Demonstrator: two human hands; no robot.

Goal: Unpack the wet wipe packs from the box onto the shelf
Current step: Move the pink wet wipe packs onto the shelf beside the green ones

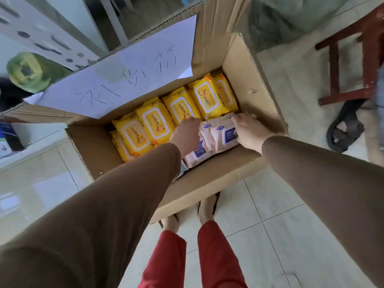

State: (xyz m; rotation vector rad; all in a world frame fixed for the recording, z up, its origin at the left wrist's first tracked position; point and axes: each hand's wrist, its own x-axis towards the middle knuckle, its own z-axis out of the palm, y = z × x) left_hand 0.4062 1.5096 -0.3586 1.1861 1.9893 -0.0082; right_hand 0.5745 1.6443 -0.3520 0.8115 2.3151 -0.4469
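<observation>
Both brown sleeves [104, 204] are reaching into the box [255, 94] at twelve o'clock. My left hand [186, 135] and right hand [249, 132] are gripping pink wipe packs [220, 135]; yellow packs [153, 123] are lying at eleven o'clock.

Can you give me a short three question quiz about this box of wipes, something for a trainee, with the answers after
1. True or false: the yellow wipe packs lie on the floor outside the cardboard box.
2. Which packs are both hands on? A: the yellow ones. B: the pink packs with blue labels. C: none.
3. Fill in: the white paper sheet with handwriting lies on a box ____.

Key
1. False; they lie in a row inside the box.
2. B; the left hand and right hand are at either end of the pink packs.
3. Flap.
</observation>
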